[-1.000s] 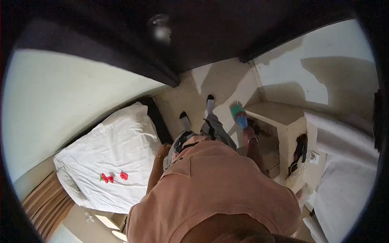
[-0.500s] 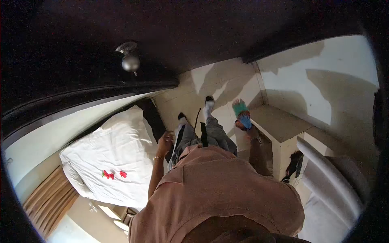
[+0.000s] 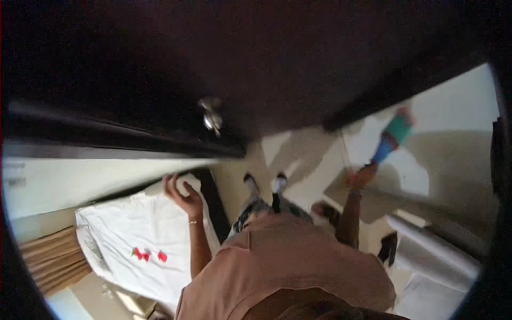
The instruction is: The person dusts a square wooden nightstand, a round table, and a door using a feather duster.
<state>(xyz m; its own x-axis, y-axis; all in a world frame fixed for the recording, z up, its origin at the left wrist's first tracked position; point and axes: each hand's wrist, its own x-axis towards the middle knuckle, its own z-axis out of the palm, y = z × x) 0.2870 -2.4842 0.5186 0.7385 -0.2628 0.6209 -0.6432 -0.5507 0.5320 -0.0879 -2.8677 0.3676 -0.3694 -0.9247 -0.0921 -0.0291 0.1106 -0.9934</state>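
Note:
In front of me stands a dark door [image 3: 298, 69] with a round silver knob [image 3: 213, 122]. My right hand [image 3: 362, 177] is closed around the lower end of a duster [image 3: 392, 137], blue near the hand, green higher up and pinkish at its blurred tip. It is raised at my right, tilted toward the dark door and the pale wall. On the other side my left hand [image 3: 183, 196] is lifted with its fingers spread and nothing in it. From this angle it appears over the corner of the white-sheeted bed [image 3: 117, 224], below the knob.
Red flowers [image 3: 141, 255] lie on the bed. A low ledge [image 3: 373, 200] runs along the pale wall [image 3: 458, 106] at right. Below it are a grey padded seat [image 3: 432, 250] and a dark item [image 3: 388, 248]. A striped brown curtain [image 3: 53, 258] hangs at lower left.
My right hand has swung the duster up and to the right, away from the low ledge. My left hand has risen and spread its fingers. The view has shifted, with the knob now lower and further right.

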